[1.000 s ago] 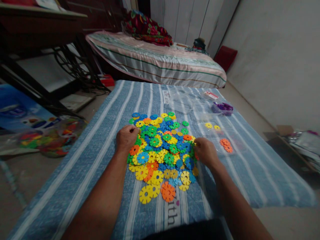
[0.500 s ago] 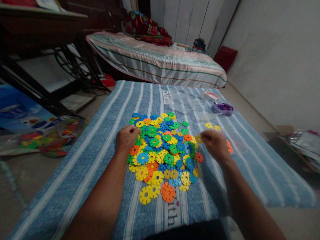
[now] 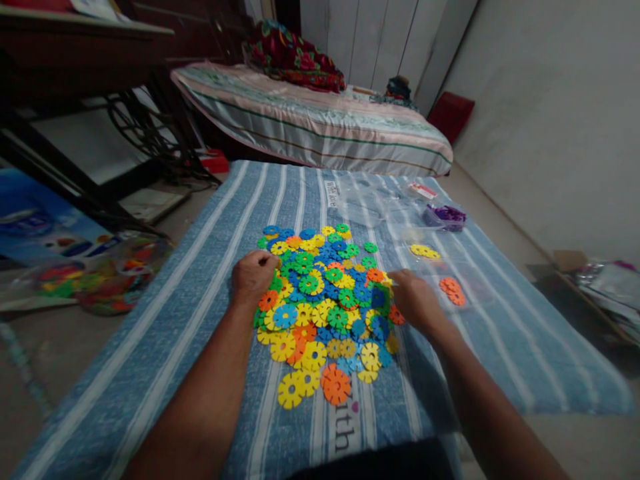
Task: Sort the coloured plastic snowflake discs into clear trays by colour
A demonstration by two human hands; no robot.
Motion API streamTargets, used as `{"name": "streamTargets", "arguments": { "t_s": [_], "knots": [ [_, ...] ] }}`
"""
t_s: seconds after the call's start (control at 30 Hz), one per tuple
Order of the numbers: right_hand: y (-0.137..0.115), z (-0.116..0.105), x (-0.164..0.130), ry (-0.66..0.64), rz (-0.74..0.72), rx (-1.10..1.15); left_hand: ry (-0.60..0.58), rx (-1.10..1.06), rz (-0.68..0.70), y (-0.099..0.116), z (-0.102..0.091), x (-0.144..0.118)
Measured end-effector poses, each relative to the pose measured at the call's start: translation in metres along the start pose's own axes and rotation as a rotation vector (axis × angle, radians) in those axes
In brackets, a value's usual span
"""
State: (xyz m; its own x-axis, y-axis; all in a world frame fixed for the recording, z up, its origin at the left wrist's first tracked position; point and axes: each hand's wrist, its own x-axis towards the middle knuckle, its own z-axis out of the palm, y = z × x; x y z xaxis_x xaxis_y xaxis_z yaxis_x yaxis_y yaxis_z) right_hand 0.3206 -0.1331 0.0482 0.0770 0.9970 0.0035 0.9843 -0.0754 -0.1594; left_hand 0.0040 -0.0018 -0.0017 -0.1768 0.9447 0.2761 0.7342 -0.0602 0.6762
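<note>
A wide heap of notched plastic discs [image 3: 320, 313] in yellow, green, blue and orange lies on the striped cloth before me. My left hand [image 3: 253, 279] rests at the heap's left edge, its fingers curled closed; whatever may be inside them is hidden. At the right edge of the heap, my right hand [image 3: 414, 299] pinches a yellow notched disc [image 3: 385, 280] at its fingertips. Beyond that hand lies a short row of yellow discs [image 3: 425, 252]. Several overlapping orange discs [image 3: 453, 292] sit on clear plastic to its right.
Clear plastic packaging [image 3: 365, 203] and a tray with purple pieces [image 3: 447, 217] lie at the far right of the cloth [image 3: 210, 233]. Behind stands a bed [image 3: 320, 130]. A sewing-machine table [image 3: 85, 47] is at left, with bagged coloured pieces [image 3: 117, 277] on the floor.
My right hand has moved left and slightly down toward the heap, uncovering the orange discs and more of the yellow row. My left hand stays where it was.
</note>
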Motion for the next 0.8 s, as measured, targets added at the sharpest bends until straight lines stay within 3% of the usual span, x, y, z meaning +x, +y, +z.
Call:
{"name": "streamTargets", "arguments": {
  "t_s": [0.1, 0.4, 0.8],
  "knots": [
    [-0.009, 0.008, -0.001, -0.106, 0.056, -0.096, 0.009, -0.002, 0.016, -0.002, 0.001, 0.000],
    [-0.007, 0.018, 0.004, -0.172, 0.137, -0.101, -0.003, 0.011, -0.012, 0.000, 0.002, 0.002],
    [-0.011, 0.020, -0.004, 0.006, 0.225, 0.026, -0.003, 0.012, 0.014, 0.001, 0.000, 0.001]
  ]
}}
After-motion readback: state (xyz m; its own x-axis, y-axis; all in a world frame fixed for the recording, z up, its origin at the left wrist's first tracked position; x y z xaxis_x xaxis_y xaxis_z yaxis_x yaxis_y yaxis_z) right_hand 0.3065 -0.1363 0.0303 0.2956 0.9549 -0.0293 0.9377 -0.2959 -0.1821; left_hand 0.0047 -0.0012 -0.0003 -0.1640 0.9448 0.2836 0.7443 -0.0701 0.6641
